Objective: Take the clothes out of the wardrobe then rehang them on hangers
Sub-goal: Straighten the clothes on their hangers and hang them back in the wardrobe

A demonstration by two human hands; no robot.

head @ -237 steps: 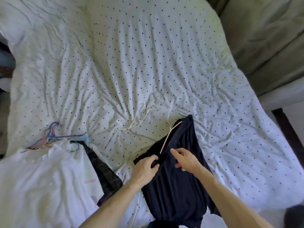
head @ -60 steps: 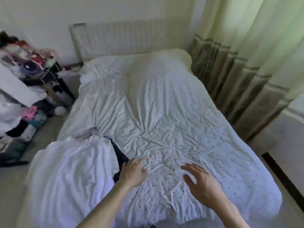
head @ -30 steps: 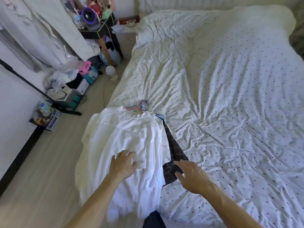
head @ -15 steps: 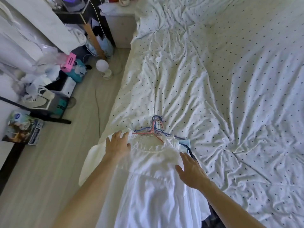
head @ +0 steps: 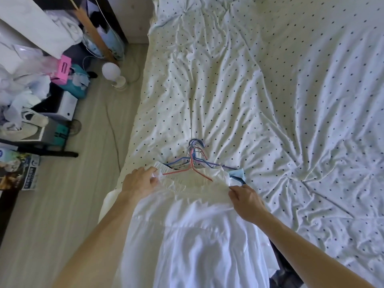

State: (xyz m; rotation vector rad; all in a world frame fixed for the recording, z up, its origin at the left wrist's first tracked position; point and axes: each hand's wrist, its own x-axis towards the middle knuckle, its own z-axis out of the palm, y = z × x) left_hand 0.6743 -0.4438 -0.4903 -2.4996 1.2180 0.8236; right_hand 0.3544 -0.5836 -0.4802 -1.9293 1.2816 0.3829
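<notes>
White garment spread at the edge of a dotted bed, both hands at its shoulders.

The bed (head: 270,100) wears a crumpled white sheet with dark dots. The white garment (head: 197,235) lies flat along its near left edge, thin, creased, with a gathered neckline. A bunch of pink, blue and purple hangers (head: 194,156) sits at that neckline. The left hand (head: 139,180) pinches the left shoulder; the right hand (head: 246,201) pinches the right shoulder, fingers curled.

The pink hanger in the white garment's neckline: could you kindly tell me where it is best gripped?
Probably at the neck of the pink hanger, just under its hook, reaching down from the hook side. Its arm ends run under the white garment, and its hook lies bunched with the blue hangers.
</notes>
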